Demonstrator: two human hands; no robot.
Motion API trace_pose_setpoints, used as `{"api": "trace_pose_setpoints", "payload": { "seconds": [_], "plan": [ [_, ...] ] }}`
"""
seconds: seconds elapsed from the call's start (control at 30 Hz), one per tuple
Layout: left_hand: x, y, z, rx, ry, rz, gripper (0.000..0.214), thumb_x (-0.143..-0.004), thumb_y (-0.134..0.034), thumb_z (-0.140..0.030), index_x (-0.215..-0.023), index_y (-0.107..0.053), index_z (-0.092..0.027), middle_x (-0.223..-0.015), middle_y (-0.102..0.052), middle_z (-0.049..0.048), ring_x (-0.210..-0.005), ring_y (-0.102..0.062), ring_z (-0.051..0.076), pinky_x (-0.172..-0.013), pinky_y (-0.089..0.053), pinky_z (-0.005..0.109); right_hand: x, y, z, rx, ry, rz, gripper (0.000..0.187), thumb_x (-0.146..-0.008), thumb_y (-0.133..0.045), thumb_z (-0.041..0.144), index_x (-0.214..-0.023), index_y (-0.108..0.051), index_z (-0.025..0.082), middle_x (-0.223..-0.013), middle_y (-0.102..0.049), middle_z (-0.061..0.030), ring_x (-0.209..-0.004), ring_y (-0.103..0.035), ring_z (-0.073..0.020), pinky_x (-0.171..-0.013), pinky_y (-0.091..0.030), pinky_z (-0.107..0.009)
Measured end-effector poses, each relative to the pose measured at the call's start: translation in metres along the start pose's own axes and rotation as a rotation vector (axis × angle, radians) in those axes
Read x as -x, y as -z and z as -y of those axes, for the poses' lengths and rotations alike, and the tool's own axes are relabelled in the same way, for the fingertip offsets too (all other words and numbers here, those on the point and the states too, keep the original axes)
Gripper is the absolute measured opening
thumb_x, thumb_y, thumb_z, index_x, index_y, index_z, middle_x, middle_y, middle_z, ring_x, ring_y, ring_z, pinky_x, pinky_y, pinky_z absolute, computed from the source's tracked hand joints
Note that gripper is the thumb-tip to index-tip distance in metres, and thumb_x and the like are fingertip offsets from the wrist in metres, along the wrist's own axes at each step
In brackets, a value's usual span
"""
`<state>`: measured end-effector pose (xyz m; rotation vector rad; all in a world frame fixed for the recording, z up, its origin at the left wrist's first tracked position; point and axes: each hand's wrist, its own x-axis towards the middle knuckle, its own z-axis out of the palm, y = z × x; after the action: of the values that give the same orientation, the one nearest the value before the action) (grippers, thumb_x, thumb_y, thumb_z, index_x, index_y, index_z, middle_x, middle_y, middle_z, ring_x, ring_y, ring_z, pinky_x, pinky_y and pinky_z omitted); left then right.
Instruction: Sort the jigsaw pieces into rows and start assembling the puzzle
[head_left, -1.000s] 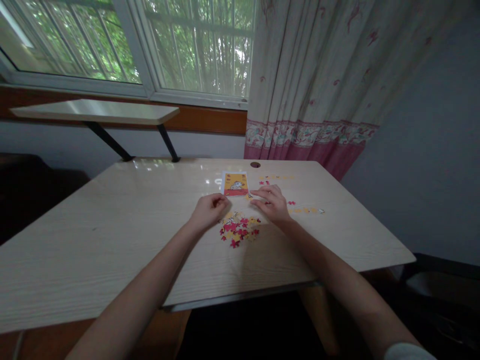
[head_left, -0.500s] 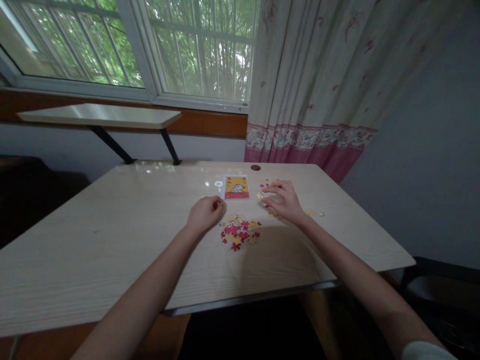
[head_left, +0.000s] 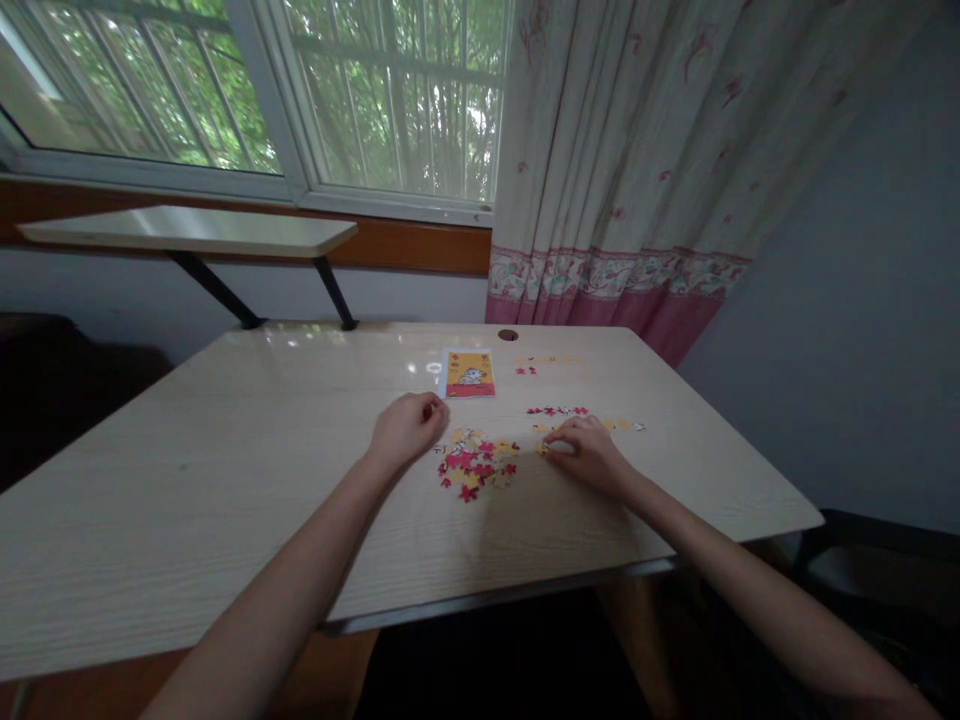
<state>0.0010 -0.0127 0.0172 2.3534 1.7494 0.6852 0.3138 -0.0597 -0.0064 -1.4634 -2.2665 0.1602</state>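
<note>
My right hand (head_left: 589, 452) is closed, thumb and fingertips pinching a small yellowish puzzle piece (head_left: 543, 449) low over the table. Just beyond it, a row of yellow puzzle pieces (head_left: 621, 425) runs partly behind the hand, and a row of red and white puzzle pieces (head_left: 559, 410) lies past that. My left hand (head_left: 405, 428) rests curled on the table; whether anything is inside its fingers is hidden. Between the hands spreads a loose pile of red, yellow and white puzzle pieces (head_left: 476, 465). A picture card (head_left: 470, 374) with a white animal on yellow and red lies beyond the left hand.
Farther back on the wooden desk (head_left: 247, 450) are a row of yellow pieces (head_left: 555, 359) and two red pieces (head_left: 526, 371). A round cable hole (head_left: 508, 335) sits near the back edge. A raised shelf (head_left: 195, 232) stands at back left, and a curtain (head_left: 600, 200) hangs behind.
My right hand has come nearer to me, from beside the card to below the yellow row, with the yellowish piece in its fingertips. The left hand stays in place.
</note>
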Motion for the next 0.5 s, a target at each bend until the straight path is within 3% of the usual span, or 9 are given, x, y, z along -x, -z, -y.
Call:
{"api": "trace_pose_setpoints", "payload": {
  "seconds": [0.27, 0.5],
  "plan": [
    [0.000, -0.001, 0.001, 0.001, -0.009, -0.028, 0.025, -0.080, -0.044, -0.033, -0.081, -0.064, -0.018, -0.070, -0.062, 0.0061, -0.064, -0.051, 0.017, -0.057, -0.032, 0.027, 0.000, 0.007, 0.001, 0.060, 0.016, 0.015, 0.023, -0.073, -0.065, 0.038, -0.093, -0.068, 0.026, -0.095, -0.063, -0.0047, -0.089, -0.051, -0.0210, -0.080, -0.038, -0.036],
    [0.001, 0.000, -0.001, 0.014, -0.053, -0.006, 0.024, -0.080, -0.044, -0.030, -0.081, -0.064, -0.017, -0.069, -0.060, 0.0057, -0.064, -0.051, 0.017, -0.057, -0.032, 0.027, -0.045, 0.026, 0.024, -0.004, 0.200, 0.146, 0.017, -0.077, -0.062, 0.030, -0.091, -0.068, 0.022, -0.091, -0.067, -0.0038, -0.088, -0.056, -0.0190, -0.082, -0.039, -0.034]
  ]
}}
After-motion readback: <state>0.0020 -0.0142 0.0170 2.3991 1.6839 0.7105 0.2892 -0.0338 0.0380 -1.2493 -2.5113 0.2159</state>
